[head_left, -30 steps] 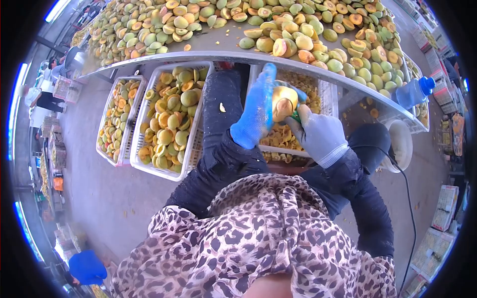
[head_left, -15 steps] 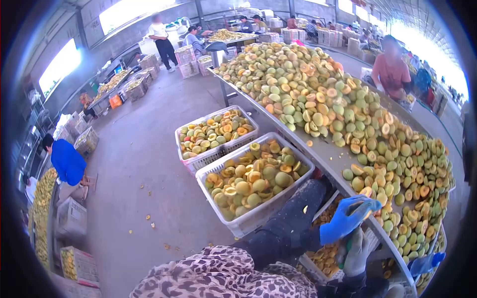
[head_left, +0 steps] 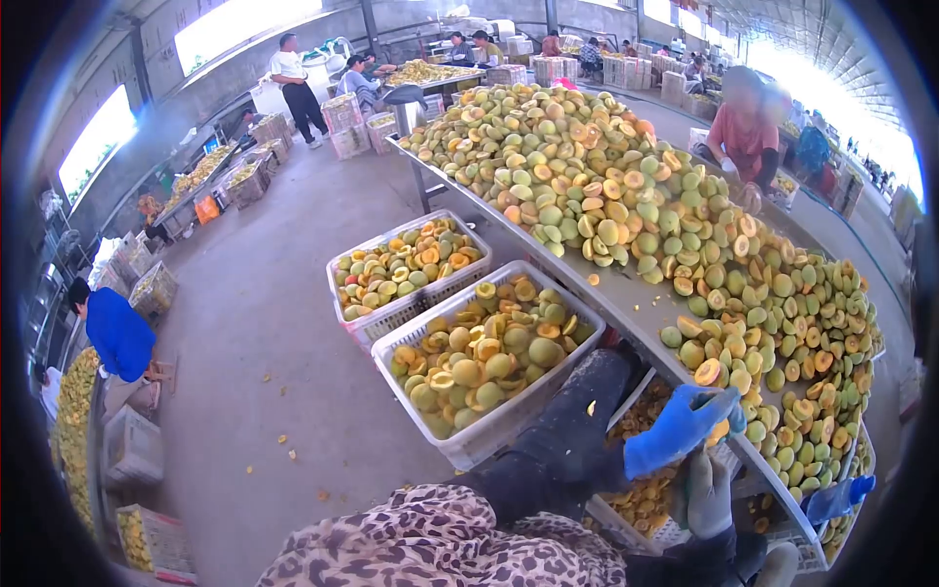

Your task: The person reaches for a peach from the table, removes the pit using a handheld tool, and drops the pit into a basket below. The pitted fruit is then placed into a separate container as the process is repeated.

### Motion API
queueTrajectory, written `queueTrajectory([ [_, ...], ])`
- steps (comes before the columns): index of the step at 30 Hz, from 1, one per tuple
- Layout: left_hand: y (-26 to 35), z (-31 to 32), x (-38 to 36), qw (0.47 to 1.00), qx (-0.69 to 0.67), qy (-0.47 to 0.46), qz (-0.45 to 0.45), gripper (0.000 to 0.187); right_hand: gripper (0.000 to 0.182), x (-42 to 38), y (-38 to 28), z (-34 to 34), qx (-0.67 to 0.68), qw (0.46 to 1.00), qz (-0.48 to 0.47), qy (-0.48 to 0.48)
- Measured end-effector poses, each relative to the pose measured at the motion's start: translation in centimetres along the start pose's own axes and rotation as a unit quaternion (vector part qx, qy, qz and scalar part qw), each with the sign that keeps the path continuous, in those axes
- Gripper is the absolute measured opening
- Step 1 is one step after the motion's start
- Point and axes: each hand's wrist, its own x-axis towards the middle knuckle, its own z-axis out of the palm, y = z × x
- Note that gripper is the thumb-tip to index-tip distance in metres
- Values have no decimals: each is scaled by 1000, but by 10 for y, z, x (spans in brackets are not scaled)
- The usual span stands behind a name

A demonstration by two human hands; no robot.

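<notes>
My left hand (head_left: 685,427), in a blue glove, is bent over the edge of the metal table (head_left: 626,311). Its fingers are closed on a piece of orange fruit (head_left: 719,432). Just below it is my right hand (head_left: 708,497), in a grey glove, with its fingers together and pointing up at the fruit; what they hold is hidden. A large heap of halved green and orange fruit (head_left: 606,186) covers much of the table beside my hands. Under them, a crate holds small brown-orange pieces (head_left: 646,504).
Two white crates of fruit halves (head_left: 389,321) (head_left: 458,442) stand on the floor left of the table. A blue-capped bottle (head_left: 837,499) lies at the near right corner. Across the table sits a person in a red shirt (head_left: 741,137); a person in blue (head_left: 119,333) is at far left.
The view has shifted slightly, moving the scene left. My blue-gloved fingers have curled differently around the fruit, and the grey hand stays below. The person across the table leans lower.
</notes>
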Motion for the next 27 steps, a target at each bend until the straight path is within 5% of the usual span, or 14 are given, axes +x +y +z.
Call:
queueTrajectory([
  [5,-4,-3,-3,993,71,-84,40,30,46,-6,-6,0,-71,997,18,-11],
  [8,-14,8,-6,991,-19,65,112,30,46,-9,-18,10,117,991,61,9],
  [10,-17,-5,-4,986,67,-48,142,23,46,-13,-57,8,-10,992,119,-35],
  [12,-19,-26,7,933,245,-145,221,6,40,-7,17,-8,-50,999,11,20],
  [13,-30,-36,5,932,260,-151,204,10,38,-18,10,-6,61,995,74,-34],
  [14,-51,-29,9,985,31,-79,152,19,37,-10,-4,-2,177,973,123,-78],
  [15,-25,-14,5,986,59,-63,140,36,41,-12,-34,14,288,941,168,-57],
  [16,-44,-29,7,957,259,26,126,47,51,-11,-24,7,483,823,260,-149],
  [18,-31,-17,12,966,-233,37,-109,52,55,-13,-26,8,448,861,209,-121],
  [21,-49,-48,16,980,-176,26,-94,52,54,-17,-16,-6,475,866,149,-41],
  [22,-51,-64,21,953,-257,25,-157,50,51,-8,-3,-16,389,910,145,12],
  [23,-43,-64,20,927,-326,69,-175,52,47,8,44,-30,89,981,153,80],
  [24,-40,-70,16,907,-369,71,-191,51,43,15,94,-38,-220,955,150,135],
  [27,-44,-88,15,898,-387,35,-206,48,31,13,144,-51,-386,901,-17,196],
])
